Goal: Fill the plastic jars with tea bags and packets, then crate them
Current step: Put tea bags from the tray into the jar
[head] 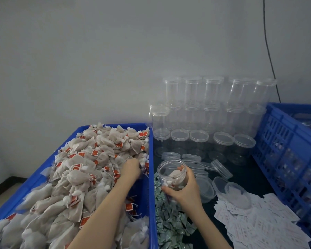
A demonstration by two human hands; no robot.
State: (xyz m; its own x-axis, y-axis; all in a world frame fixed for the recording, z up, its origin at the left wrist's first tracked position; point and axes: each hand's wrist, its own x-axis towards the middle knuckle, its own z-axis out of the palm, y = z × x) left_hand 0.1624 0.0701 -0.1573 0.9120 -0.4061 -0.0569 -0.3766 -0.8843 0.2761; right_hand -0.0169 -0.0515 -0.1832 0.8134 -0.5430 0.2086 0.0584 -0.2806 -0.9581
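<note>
Grey wall fills the upper frame above a dark table. At lower left a blue tray is heaped with tea bags. The left hand digs into the heap at centre, fingers curled among the bags — whether it grips one I cannot tell. The right hand, right of centre, grasps an open jar, tilted, a few bags inside. Green packets lie below it, lids and paper slips to the right. Stacked empty jars stand behind — a blue crate at right edge.
</note>
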